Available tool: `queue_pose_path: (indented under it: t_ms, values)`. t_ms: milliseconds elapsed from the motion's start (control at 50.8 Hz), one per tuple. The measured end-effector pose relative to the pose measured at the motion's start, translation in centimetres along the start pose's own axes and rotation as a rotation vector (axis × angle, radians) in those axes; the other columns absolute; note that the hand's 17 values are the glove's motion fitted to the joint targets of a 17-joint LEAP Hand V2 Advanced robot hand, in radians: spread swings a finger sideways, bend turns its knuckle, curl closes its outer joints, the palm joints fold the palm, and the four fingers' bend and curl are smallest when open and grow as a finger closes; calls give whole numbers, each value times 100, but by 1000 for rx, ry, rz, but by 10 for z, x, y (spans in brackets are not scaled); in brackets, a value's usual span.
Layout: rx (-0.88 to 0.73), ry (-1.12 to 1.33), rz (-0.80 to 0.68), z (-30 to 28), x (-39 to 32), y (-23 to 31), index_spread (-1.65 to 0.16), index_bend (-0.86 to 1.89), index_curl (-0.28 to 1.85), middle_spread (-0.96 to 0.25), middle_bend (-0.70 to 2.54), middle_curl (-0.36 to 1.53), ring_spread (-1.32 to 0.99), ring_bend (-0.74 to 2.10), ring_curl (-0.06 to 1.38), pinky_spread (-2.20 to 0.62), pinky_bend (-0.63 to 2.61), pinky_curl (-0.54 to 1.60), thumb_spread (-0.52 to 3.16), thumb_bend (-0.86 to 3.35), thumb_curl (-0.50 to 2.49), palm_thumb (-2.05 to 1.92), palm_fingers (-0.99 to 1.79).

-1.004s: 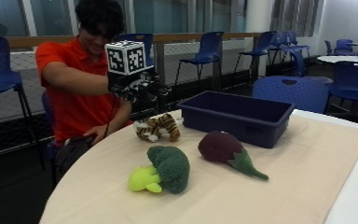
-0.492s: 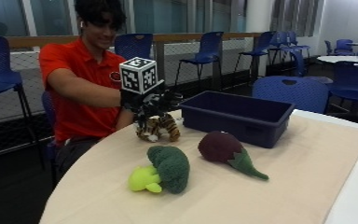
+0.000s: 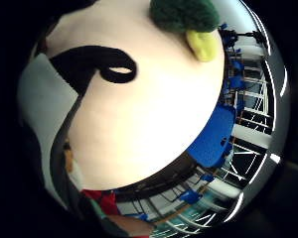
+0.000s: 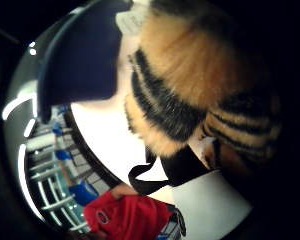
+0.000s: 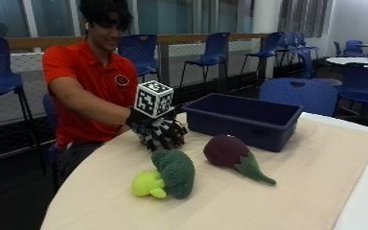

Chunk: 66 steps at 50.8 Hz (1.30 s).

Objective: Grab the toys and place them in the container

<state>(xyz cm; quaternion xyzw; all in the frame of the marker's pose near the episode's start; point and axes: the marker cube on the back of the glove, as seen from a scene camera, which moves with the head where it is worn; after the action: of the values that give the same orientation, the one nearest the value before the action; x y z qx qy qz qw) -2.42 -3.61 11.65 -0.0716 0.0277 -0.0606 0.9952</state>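
A: What toys are on the counter [image 5: 311, 182]?
B: Three plush ones. A tiger [image 4: 200, 90], orange fur w/ black stripes, fuzzy. A broccoli [image 5: 166, 174], dark green knobbly head w/ lime-yellow stalk. An eggplant [image 5: 232, 155], dark purple, rounded, w/ a green pointed stem end.
A: The container?
B: Bin [image 5: 245, 119], navy plastic, rectangular, open top, at the back of the counter, just behind the eggplant.
A: Counter surface?
B: Beige, smooth, rounded edge.
A: Where's the tiger vs. the hand [image 5: 160, 132]?
B: Under it. Outside view shows the gloved hand down on the counter, just left of the bin, hiding the tiger. Thumb-side palm view has striped fur filling most of the frame, so v. close to the palm.
A: Gripping it?
B: Fingers spread and curved down over the spot; can't tell if they've closed on the fur.
A: Others?
B: Broccoli near the hand, toward the front; eggplant beside it to the right.
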Motion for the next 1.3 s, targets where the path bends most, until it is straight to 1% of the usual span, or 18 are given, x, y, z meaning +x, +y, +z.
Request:
queue_pose_path:
  t_ms: [39,79,98,118,138,197,217,256,295,335,433,512,630,768,965,1103,1182,1300]
  values:
    - [-23,4,2,2,1,-1,-34,6,7,-5,16,17,1,49,30,0,138,41,120,1,26,10,-5]
    - [-34,13,5,2,0,0,-35,8,7,-6,17,17,-1,54,31,-3,137,41,121,1,27,12,-4]
    - [-35,18,6,3,0,0,-36,13,8,-7,18,18,-5,63,34,-6,132,39,123,2,28,14,7]
    - [-35,23,7,3,-1,0,-36,10,8,-7,18,18,-6,63,33,-7,133,39,123,1,28,14,4]
    - [-34,27,7,3,-2,0,-37,17,10,-8,18,18,-9,67,34,-9,129,37,125,3,29,17,11]
    - [-22,36,11,2,-5,1,-38,16,11,-9,17,19,-13,71,35,-12,128,36,126,3,30,18,11]
    - [-13,40,14,2,-6,1,-39,20,13,-9,18,19,-14,72,36,-13,125,36,128,4,31,21,13]
    - [11,49,19,2,-9,1,-40,18,13,-10,20,20,-18,75,36,-16,124,35,130,5,32,24,19]
    - [39,59,23,1,-10,1,-40,12,12,-13,21,21,-23,82,37,-23,130,35,132,6,33,26,35]
    - [65,64,26,1,-10,1,-40,10,10,-17,31,24,-29,92,38,-31,129,33,136,10,35,33,63]
    - [83,34,42,-4,-6,-1,-40,10,9,-25,48,31,-37,104,43,-39,118,32,127,17,44,50,78]
    - [91,-12,85,-19,4,-1,-41,16,10,-30,60,37,-41,105,46,-43,110,31,116,20,51,61,87]
    - [124,-24,128,-62,16,-1,-41,19,13,-34,68,42,-44,104,47,-45,101,30,103,22,59,69,92]
    - [179,-60,134,-123,6,-10,-42,20,15,-37,69,45,-47,101,48,-46,96,30,91,21,67,72,95]
    - [289,-126,52,-202,-55,-48,-44,19,17,-39,68,49,-49,99,49,-47,92,31,79,20,76,73,97]
    - [253,-201,-8,-223,-121,-97,-44,19,18,-40,67,52,-50,97,51,-47,91,32,74,19,82,73,97]
    - [216,-210,-62,-218,-155,-117,-45,18,19,-41,66,53,-51,97,51,-47,90,33,71,19,85,73,96]
    - [188,-187,-77,-203,-190,-147,-45,18,20,-42,64,55,-51,96,52,-47,90,34,69,18,89,72,96]
